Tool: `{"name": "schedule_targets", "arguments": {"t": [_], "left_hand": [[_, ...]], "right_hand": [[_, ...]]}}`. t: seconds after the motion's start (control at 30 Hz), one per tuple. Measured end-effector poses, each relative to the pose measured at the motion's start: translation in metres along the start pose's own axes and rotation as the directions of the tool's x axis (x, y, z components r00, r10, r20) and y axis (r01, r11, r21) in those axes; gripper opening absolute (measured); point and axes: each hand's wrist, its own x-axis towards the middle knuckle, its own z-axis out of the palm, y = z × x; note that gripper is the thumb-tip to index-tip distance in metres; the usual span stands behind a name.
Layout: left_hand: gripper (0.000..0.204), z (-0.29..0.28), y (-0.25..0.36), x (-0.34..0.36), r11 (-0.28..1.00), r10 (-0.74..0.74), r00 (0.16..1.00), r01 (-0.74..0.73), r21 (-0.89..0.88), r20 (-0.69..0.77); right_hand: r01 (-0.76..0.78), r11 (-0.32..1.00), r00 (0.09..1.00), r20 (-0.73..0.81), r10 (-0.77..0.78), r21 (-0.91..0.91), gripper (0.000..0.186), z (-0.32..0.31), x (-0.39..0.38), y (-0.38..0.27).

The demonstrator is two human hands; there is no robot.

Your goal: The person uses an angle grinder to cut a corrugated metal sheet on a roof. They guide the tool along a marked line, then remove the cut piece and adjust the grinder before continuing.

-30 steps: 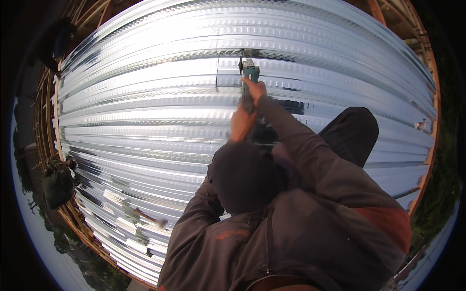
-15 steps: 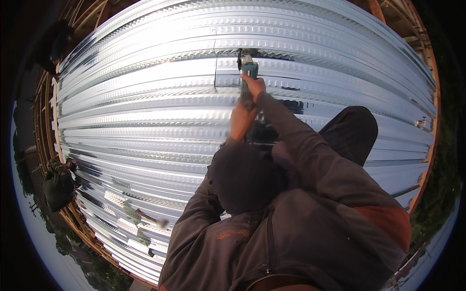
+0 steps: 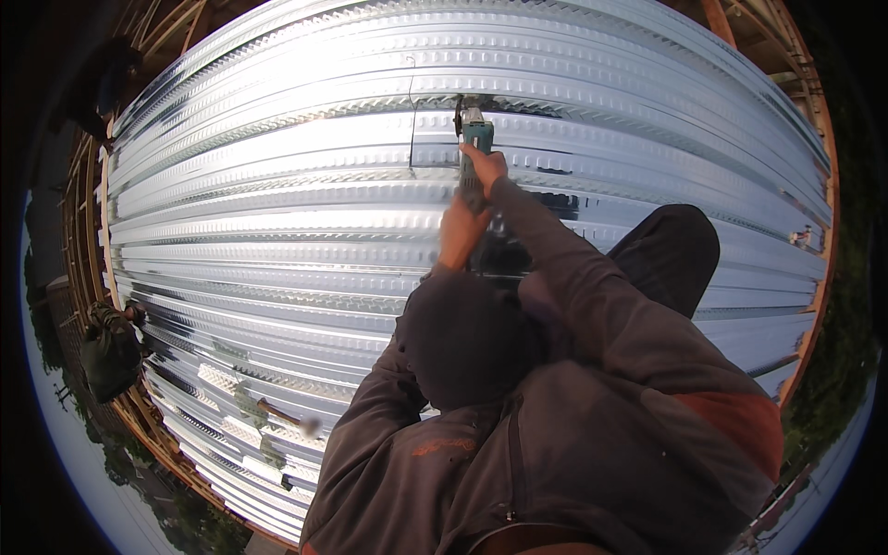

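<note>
An angle grinder [image 3: 476,139] with a teal and grey body lies in both my hands over ribbed, shiny metal decking [image 3: 305,157]. My right hand [image 3: 487,166] is closed round the forward part of the body, near the head. Farther back, my left hand [image 3: 462,231] is wrapped round the rear end, slightly smeared by motion. The disc [image 3: 458,114] stands on edge at the left of the grinder's head, at a decking rib; whether it touches the metal I cannot tell. Left of it, a thin dark line [image 3: 411,125] runs across several ribs.
A person [image 3: 113,351] is at the left edge of the decking, and a dark figure [image 3: 97,88] shows farther up. Wooden framing [image 3: 828,213] borders the sheets. A hammer-like tool [image 3: 277,412] and patterned pieces [image 3: 227,381] lie at lower left. A small item [image 3: 800,236] sits far right.
</note>
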Motion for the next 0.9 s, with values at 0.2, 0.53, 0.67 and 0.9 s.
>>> {"name": "schedule_targets", "arguments": {"t": [0.2,0.53,0.67,0.9], "left_hand": [[0.058,0.002,-0.004,0.0,1.0,0.027,1.0,-0.027,-0.009,-0.007],[0.056,0.0,-0.002,0.002,0.999,0.037,0.999,-0.037,0.004,0.004],[0.057,0.002,-0.006,0.002,1.0,0.017,1.0,-0.017,0.005,0.014],[0.058,0.004,-0.008,0.003,0.998,0.045,0.999,-0.043,0.044,-0.027]], "right_hand": [[0.087,0.996,0.995,-0.055,-0.087,0.006,0.047,0.003,0.002,0.003],[0.044,0.999,0.998,-0.036,-0.044,-0.004,0.063,0.003,-0.01,-0.011],[-0.006,1.0,1.0,-0.009,0.006,0.012,0.071,0.001,-0.004,-0.004],[0.113,0.994,0.989,-0.093,-0.113,-0.007,0.046,0.006,0.005,0.004]]}}
